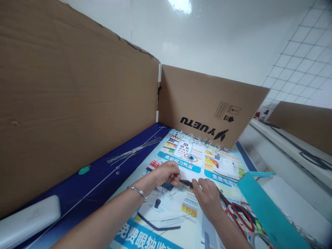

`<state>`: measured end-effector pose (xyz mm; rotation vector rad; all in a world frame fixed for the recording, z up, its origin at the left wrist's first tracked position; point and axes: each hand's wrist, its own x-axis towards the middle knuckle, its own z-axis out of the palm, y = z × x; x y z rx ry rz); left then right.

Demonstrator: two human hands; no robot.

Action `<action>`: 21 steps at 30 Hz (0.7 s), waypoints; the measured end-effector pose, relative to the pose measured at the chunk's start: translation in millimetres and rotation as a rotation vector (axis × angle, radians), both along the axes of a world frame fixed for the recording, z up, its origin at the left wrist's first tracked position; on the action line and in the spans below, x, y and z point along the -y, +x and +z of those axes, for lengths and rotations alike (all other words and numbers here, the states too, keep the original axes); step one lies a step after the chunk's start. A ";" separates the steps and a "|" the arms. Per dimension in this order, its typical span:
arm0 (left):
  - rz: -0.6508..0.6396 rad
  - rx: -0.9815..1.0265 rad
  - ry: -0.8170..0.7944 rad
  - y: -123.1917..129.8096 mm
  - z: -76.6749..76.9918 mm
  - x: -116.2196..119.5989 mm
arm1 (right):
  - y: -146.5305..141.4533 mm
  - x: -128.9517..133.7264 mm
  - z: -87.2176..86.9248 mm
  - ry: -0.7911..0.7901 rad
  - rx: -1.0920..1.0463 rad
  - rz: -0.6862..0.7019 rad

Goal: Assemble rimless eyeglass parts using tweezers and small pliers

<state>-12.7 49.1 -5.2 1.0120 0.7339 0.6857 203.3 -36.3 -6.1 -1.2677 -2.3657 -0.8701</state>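
My left hand (169, 174), with a silver bangle on the wrist, is closed in a pinch over a printed poster (190, 207). Whatever lies between its fingertips is too small to make out. My right hand (207, 199) grips a dark pointed tool (186, 183), whose tip reaches towards my left fingertips. Behind this hand, a dark shaft runs to red looped scissor handles (242, 218); my hand hides whether tool and handles are one piece. Thin dark wires (169, 220) lie on the poster below my hands.
Cardboard panels (77, 93) (202, 100) stand left and at the back, with wire pieces (202, 139) along the back one. A bundle of thin wires (135, 151) rests on the blue surface. A white case (31, 221) lies front left, a teal box (267, 211) with wire pieces at right.
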 end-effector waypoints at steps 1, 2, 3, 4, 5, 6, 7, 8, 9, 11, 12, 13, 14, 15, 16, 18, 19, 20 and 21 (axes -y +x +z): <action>0.007 -0.002 0.006 0.2 -0.2 0.0 | 0.0 -0.3 0.3 0.004 -0.002 0.003; 0.014 -0.003 0.015 0.5 -0.1 0.1 | 0.0 -0.7 0.6 0.008 -0.003 0.006; 0.022 -0.003 0.024 0.8 0.2 0.2 | 0.1 -1.2 0.7 0.009 -0.003 0.008; 0.031 -0.002 0.037 1.2 1.0 0.5 | 0.2 -1.7 0.9 0.008 -0.003 0.008; 0.039 -0.001 0.050 1.6 2.2 1.0 | 0.3 -2.2 1.1 0.006 -0.003 0.006; 0.045 -0.002 0.065 2.0 3.8 1.8 | 0.4 -2.6 1.4 0.001 -0.002 0.003; 0.050 -0.004 0.079 2.4 5.9 2.8 | 0.4 -2.9 1.8 -0.004 0.000 0.000; 0.054 -0.010 0.092 2.7 8.3 4.0 | 0.4 -3.1 2.3 -0.010 0.003 -0.004; 0.056 -0.016 0.105 3.0 10.7 5.4 | 0.2 -3.3 3.0 -0.015 0.006 -0.008; 0.056 -0.024 0.130 3.4 14.9 8.1 | -0.3 -3.5 4.4 -0.026 0.012 -0.017; 0.054 -0.026 0.145 3.6 16.5 9.2 | -0.7 -3.6 5.0 -0.030 0.012 -0.021; 0.054 -0.026 0.159 3.7 17.5 10.0 | -1.1 -3.7 5.3 -0.033 0.009 -0.023; 0.056 -0.027 0.172 4.0 18.1 10.5 | -1.5 -3.8 5.5 -0.038 0.005 -0.027; 0.059 -0.029 0.183 4.3 18.3 10.7 | -1.9 -3.9 5.4 -0.045 0.000 -0.030; 0.063 -0.033 0.194 4.6 18.2 10.7 | -2.2 -3.9 5.1 -0.054 -0.006 -0.034; 0.070 -0.051 0.218 5.3 18.0 10.2 | -2.6 -3.7 4.0 -0.082 -0.021 -0.044; 0.072 -0.062 0.234 5.7 18.0 9.9 | -2.6 -3.3 3.4 -0.099 -0.031 -0.050; 0.070 -0.073 0.255 5.9 18.3 9.7 | -2.7 -2.9 2.8 -0.117 -0.044 -0.057; 0.068 -0.084 0.279 6.2 18.6 9.7 | -2.6 -2.4 2.3 -0.137 -0.059 -0.064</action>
